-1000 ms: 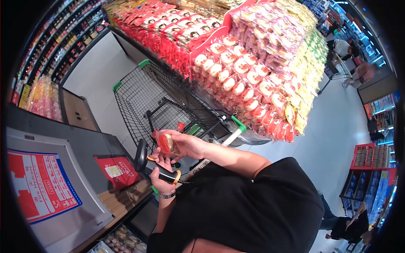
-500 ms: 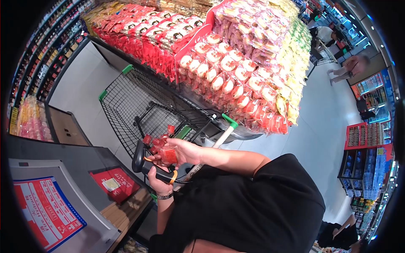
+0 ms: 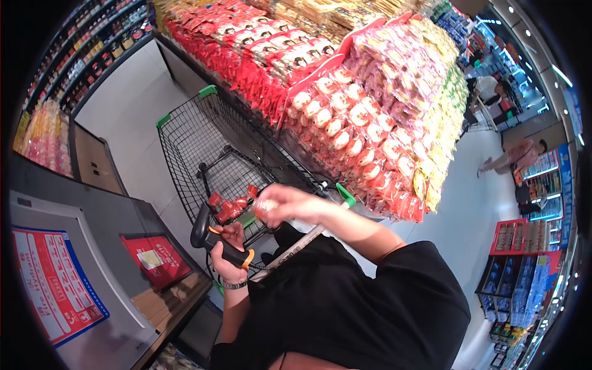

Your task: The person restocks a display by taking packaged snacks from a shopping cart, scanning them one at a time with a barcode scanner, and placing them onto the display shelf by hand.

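Note:
My left hand (image 3: pixel 228 265) is wrapped round the handle of a black and orange handheld scanner (image 3: pixel 213 237), whose head points up and left. Higher and to the right, my right hand (image 3: pixel 293 203) is blurred, its fingers closed on a small red wrapped packet (image 3: pixel 265 207) that is mostly hidden. The two hands are apart. Just beyond them, several red packets (image 3: pixel 229 209) lie at the near end of a black wire shopping cart (image 3: pixel 179 148) with green corners. The cart's pale handle bar (image 3: pixel 299 246) passes below my right hand.
A large display of wrapped snacks (image 3: pixel 345 117) borders the cart's far side. At left are a counter (image 3: pixel 55 185), a red bag (image 3: pixel 154 259) and a fire hydrant sign (image 3: pixel 55 283). Shelves of jars (image 3: pixel 92 61) stand at upper left. A person (image 3: pixel 521 154) is in the right aisle.
My right hand has moved up and away from the scanner with the packet. My left hand keeps its hold on the scanner. The camera view has shifted slightly, and the person in the aisle has changed posture.

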